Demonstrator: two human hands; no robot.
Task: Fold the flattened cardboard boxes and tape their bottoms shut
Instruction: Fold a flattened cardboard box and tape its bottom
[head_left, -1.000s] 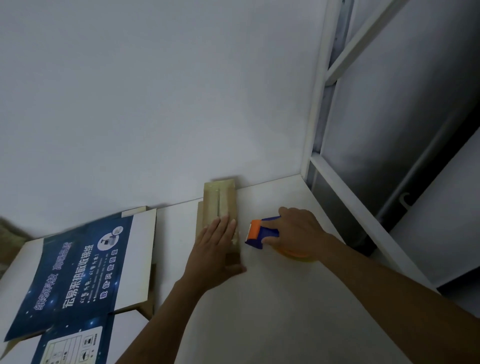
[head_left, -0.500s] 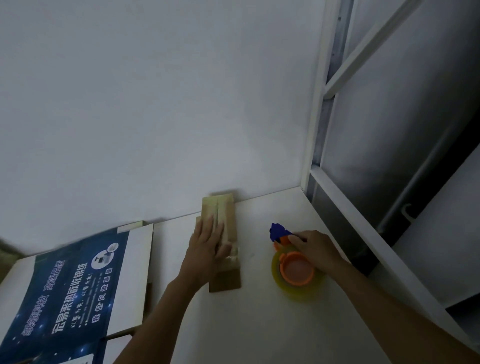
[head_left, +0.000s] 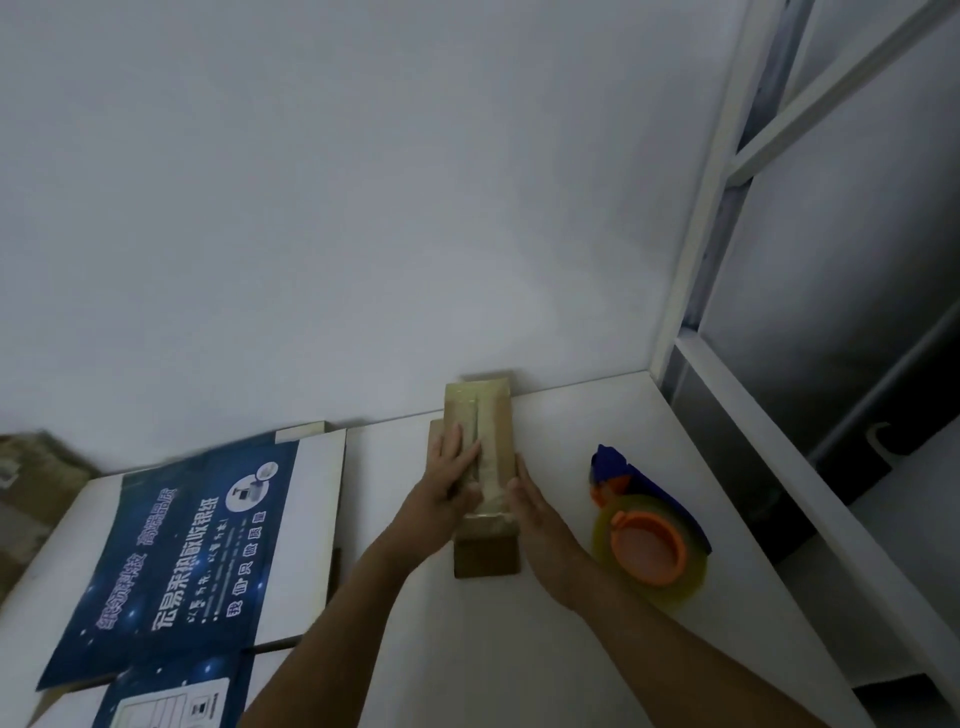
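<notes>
**Both hands flat on the taped box**

The small brown cardboard box (head_left: 500, 415) stands on the white tabletop (head_left: 597, 415) with its far end against the wall (head_left: 363, 208). A strip of tape (head_left: 487, 457) runs down the middle of its upward face. The left hand (head_left: 447, 483) lies palm down on that face, its fingers (head_left: 453, 447) straight and holding nothing. The right hand (head_left: 535, 514) rests along the box's right side, fingers (head_left: 519, 478) likewise straight, not curled round anything. Just right of it, apart from the hand, lies the orange-and-blue tape dispenser (head_left: 647, 540). Well to the left lie flattened boxes (head_left: 171, 545) with blue print.
</notes>
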